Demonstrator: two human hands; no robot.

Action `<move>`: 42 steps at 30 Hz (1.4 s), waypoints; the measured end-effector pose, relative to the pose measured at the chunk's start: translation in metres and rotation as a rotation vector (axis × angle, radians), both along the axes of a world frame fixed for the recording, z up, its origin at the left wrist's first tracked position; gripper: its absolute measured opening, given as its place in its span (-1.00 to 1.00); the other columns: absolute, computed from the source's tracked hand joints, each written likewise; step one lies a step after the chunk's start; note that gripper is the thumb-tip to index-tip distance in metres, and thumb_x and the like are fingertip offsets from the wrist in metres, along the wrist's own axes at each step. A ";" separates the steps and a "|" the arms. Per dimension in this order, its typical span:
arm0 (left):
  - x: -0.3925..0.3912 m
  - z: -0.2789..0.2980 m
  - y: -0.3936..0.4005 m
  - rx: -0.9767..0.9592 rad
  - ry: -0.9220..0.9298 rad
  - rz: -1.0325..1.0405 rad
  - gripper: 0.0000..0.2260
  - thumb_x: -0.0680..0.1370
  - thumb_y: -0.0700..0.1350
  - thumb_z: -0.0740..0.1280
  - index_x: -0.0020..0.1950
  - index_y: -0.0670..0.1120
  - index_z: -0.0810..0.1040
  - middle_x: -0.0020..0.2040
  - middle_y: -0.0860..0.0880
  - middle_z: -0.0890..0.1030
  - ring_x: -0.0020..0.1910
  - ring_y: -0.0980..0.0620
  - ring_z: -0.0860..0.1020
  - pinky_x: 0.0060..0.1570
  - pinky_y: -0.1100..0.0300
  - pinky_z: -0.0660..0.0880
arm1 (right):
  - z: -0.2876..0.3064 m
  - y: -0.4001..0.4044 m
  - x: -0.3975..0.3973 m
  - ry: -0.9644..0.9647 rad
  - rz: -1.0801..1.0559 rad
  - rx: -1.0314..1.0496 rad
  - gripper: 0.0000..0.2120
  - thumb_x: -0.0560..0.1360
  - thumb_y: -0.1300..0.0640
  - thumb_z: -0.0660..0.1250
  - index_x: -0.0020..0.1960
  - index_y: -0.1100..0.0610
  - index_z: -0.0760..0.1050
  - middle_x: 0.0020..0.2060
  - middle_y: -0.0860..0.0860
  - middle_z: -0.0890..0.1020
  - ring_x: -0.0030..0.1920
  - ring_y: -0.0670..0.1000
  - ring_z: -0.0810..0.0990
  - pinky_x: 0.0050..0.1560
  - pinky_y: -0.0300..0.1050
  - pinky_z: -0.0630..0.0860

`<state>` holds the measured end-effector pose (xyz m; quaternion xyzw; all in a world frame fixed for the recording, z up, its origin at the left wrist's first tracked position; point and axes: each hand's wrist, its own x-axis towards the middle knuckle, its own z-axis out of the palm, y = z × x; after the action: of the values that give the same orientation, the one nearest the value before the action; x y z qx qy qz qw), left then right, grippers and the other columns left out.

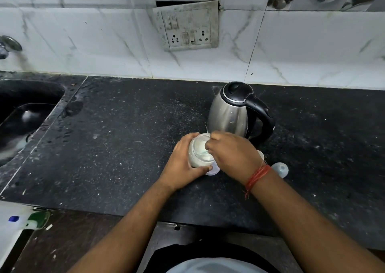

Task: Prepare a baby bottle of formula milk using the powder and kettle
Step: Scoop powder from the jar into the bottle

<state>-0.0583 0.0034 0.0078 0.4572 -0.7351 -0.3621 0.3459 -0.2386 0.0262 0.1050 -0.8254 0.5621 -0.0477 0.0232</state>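
Note:
A clear jar of white powder (pixel 199 152) stands on the black counter (pixel 125 148), tilted slightly, with my left hand (pixel 183 164) wrapped around its side. My right hand (pixel 231 154) reaches into the jar's open mouth, fingers pinched on a pale green scoop (pixel 205 152) whose bowl is in the powder. A steel kettle (pixel 231 112) with a black lid and handle stands just behind the jar. A pale blue bottle cap (pixel 281 168) lies right of my right wrist. A white rim (pixel 212 171) shows under my hands; I cannot tell what it is.
A dark sink (pixel 25 114) is set in the counter at the left, with a tap (pixel 8 46) above it. A switch and socket plate (pixel 187 26) hangs on the tiled wall. A white bottle with a green part (pixel 31 220) sits at the lower left.

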 end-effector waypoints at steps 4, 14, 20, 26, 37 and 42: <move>0.000 -0.004 0.000 0.008 0.025 0.014 -0.17 0.32 0.01 0.66 0.50 0.03 0.34 0.40 0.07 0.49 0.41 -0.02 0.49 0.38 -0.14 0.45 | 0.004 0.001 0.003 0.130 -0.019 0.007 -0.87 0.39 0.09 0.53 -0.21 0.02 0.58 -0.24 -0.07 0.50 -0.34 0.03 0.58 -0.47 -0.19 0.10; -0.004 -0.005 0.003 -0.043 0.022 0.026 -0.10 0.35 -0.03 0.67 0.54 0.19 0.23 0.51 0.09 0.40 0.49 0.00 0.43 0.44 -0.14 0.41 | 0.010 0.001 0.009 0.175 -0.027 -0.034 -0.74 0.16 0.16 0.63 -0.27 0.00 0.59 -0.37 -0.08 0.54 -0.46 0.02 0.55 -0.44 -0.20 0.02; -0.008 0.000 0.002 -0.095 0.026 0.031 -0.13 0.36 0.00 0.67 0.54 0.11 0.25 0.53 0.06 0.39 0.51 -0.01 0.42 0.43 -0.15 0.43 | 0.004 0.002 0.010 0.182 -0.059 -0.077 -0.80 0.21 0.14 0.61 -0.28 0.01 0.61 -0.37 -0.05 0.60 -0.43 0.06 0.60 -0.43 -0.18 0.09; -0.010 0.001 0.006 -0.154 0.007 0.033 -0.15 0.37 0.06 0.63 0.53 0.09 0.24 0.54 0.10 0.37 0.53 0.04 0.37 0.47 -0.10 0.40 | 0.007 0.004 0.010 0.180 -0.027 -0.029 -0.89 0.52 0.09 0.39 0.03 0.01 0.63 -0.06 -0.03 0.66 -0.07 0.09 0.66 -0.27 -0.10 0.32; -0.007 0.001 0.003 -0.103 0.021 0.038 -0.11 0.36 0.02 0.66 0.54 0.17 0.21 0.53 0.30 0.30 0.53 0.15 0.34 0.51 -0.01 0.36 | 0.011 0.003 -0.001 -0.202 -0.191 0.102 -0.86 0.57 0.00 0.35 0.04 -0.09 0.68 -0.02 -0.12 0.67 0.01 -0.04 0.63 -0.05 -0.08 0.53; -0.005 -0.001 0.004 -0.072 0.012 0.042 -0.12 0.34 0.14 0.60 0.55 0.09 0.24 0.53 0.16 0.35 0.52 0.14 0.35 0.50 0.02 0.37 | 0.006 0.002 -0.011 -0.624 -0.336 0.235 -0.93 0.49 0.11 0.47 -0.12 -0.04 0.71 -0.29 -0.22 0.67 -0.20 -0.21 0.62 -0.08 -0.14 0.57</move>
<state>-0.0638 0.0074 0.0065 0.4574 -0.7359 -0.3307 0.3740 -0.2496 0.0286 0.1106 -0.6591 0.6573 -0.2352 0.2797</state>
